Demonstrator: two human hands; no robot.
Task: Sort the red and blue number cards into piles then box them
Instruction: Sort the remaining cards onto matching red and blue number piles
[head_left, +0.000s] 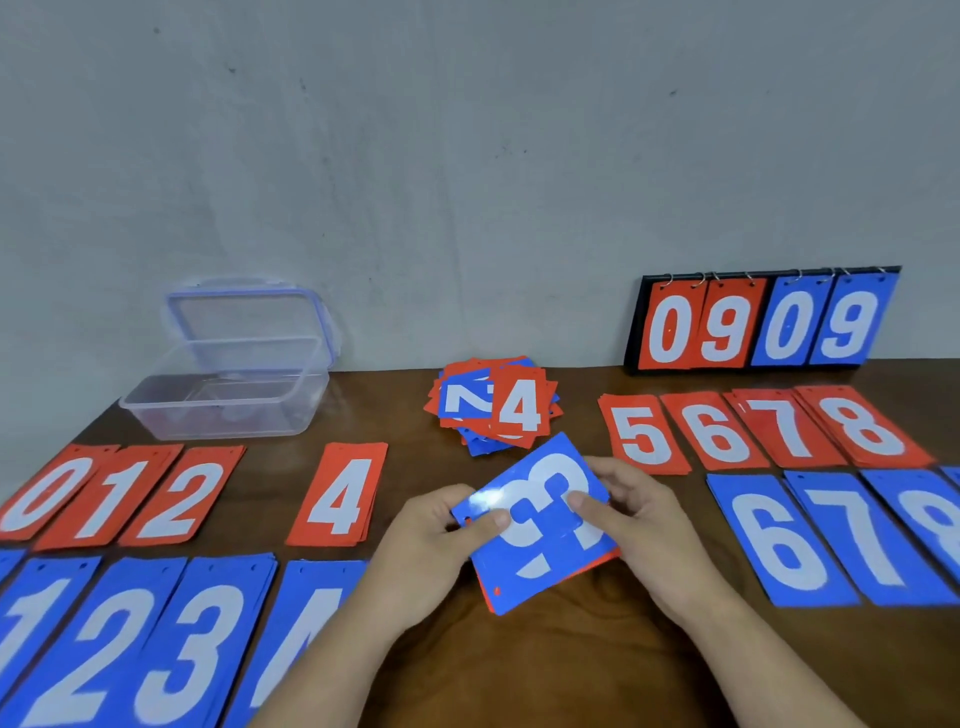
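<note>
Across the lower half of the frame, a dark brown wooden surface (561, 670). Spread over it in rows by numeral, sorted piles of blue number cards (119, 639) at lower left and lower right, with sorted piles of red number cards (124, 499) just above them. At upper right, leaning on the grey wall, a black flip scoreboard (763, 322) reading 0 9 0 9. At upper left, a clear plastic box (228, 405), open, with its lid propped behind. At centre, a jumbled heap of mixed red and blue cards (493, 410), not yet sorted. Just below that heap, held above the surface, a small held stack (540, 530) with blue 3s on top and a red edge showing beneath. Clasped on that stack, both the left hand (431, 540) and the right hand (639, 519), thumbs on top, with the top card fanned aside. Probably light, thin and fairly stiff, and glossy enough to slip. Best pinched at the long edges, with the top card slid off by a thumb. Boxing not begun.
</note>
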